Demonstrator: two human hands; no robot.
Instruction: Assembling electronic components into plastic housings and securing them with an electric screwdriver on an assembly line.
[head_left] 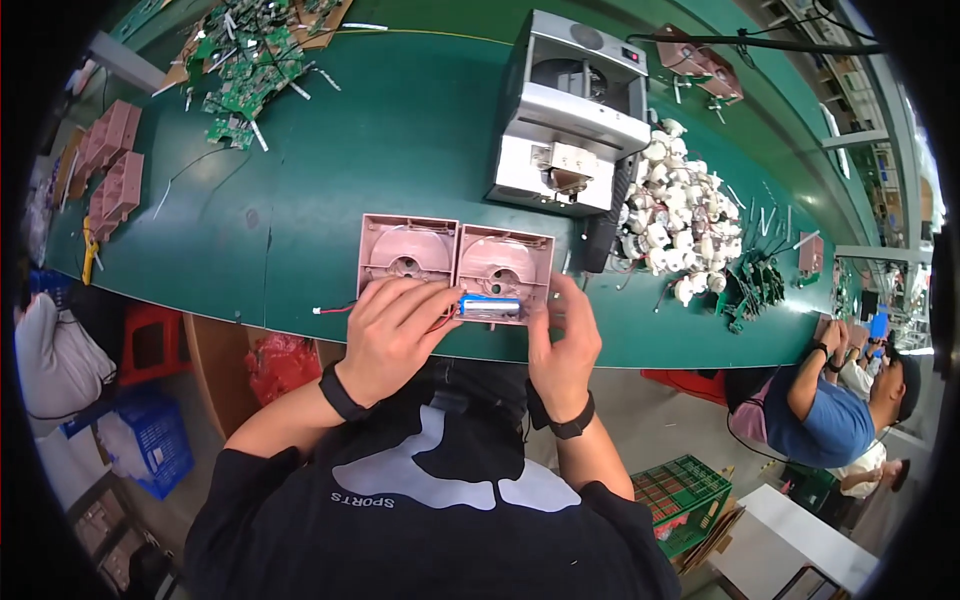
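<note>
Two pink plastic housings, the left one (373, 240) and the right one (543, 255), sit side by side at the bench's near edge, each with a round recess. A blue cylindrical battery (492, 306) lies along the near side of the right housing. My left hand (385, 335) has its fingers closed at the battery's left end, over the red and black wire; the wire's white connector (317, 311) sticks out to the left. At the right housing's near corner, my right hand (567, 345) grips the side wall between thumb and curled fingers.
A grey machine (575, 110) stands beyond the housings, beside a heap of white parts (680, 210). Green circuit boards (250, 80) pile up at the far left. More pink housings (115, 165) sit at the left end. To the right, another person (825, 410) works at the bench.
</note>
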